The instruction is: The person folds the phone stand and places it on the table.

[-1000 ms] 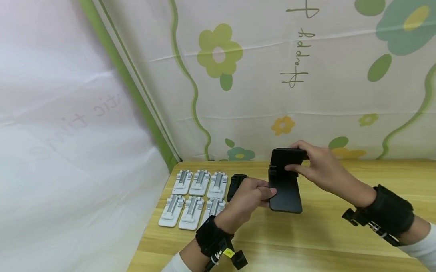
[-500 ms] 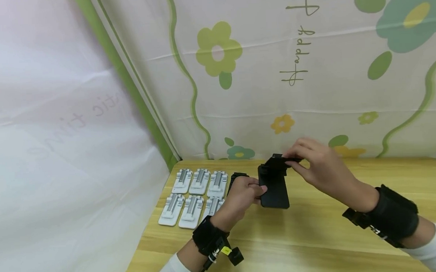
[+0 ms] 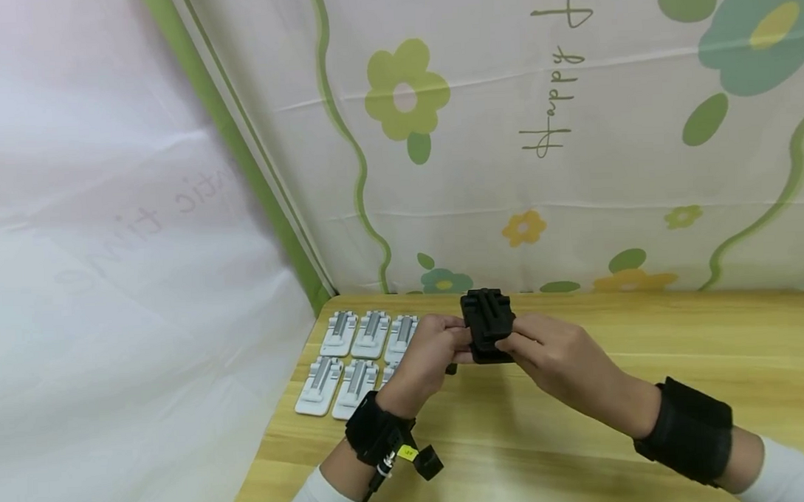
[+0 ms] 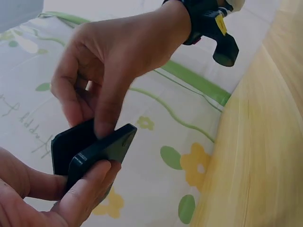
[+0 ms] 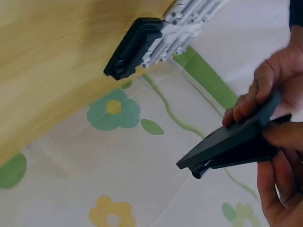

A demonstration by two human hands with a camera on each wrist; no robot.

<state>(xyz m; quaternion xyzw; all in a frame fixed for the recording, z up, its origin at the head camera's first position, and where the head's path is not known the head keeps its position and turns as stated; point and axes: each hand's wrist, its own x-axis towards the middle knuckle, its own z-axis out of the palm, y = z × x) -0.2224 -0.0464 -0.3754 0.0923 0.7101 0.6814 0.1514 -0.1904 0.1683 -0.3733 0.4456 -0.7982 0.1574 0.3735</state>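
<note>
Both hands hold a black folding phone stand (image 3: 487, 322) up over the table. My left hand (image 3: 435, 357) pinches its left edge between thumb and fingers. At its lower right side, the thumb and fingers of my right hand (image 3: 555, 356) grip the stand. The top plate lies folded down over the base, and in the right wrist view the stand (image 5: 227, 142) shows a narrow wedge between its two parts. A second black phone stand (image 5: 135, 47) lies on the table, mostly hidden behind my left hand in the head view.
Several white phone stands (image 3: 319, 387) lie folded in two rows at the table's left end. The wooden table (image 3: 648, 456) meets a flower-printed curtain (image 3: 479, 167) at the back. A plain white curtain (image 3: 112, 327) hangs to the left.
The black phone stand's upper part has been folded down onto its base. My right hand has moved left and down with it, and the stand has shifted left.
</note>
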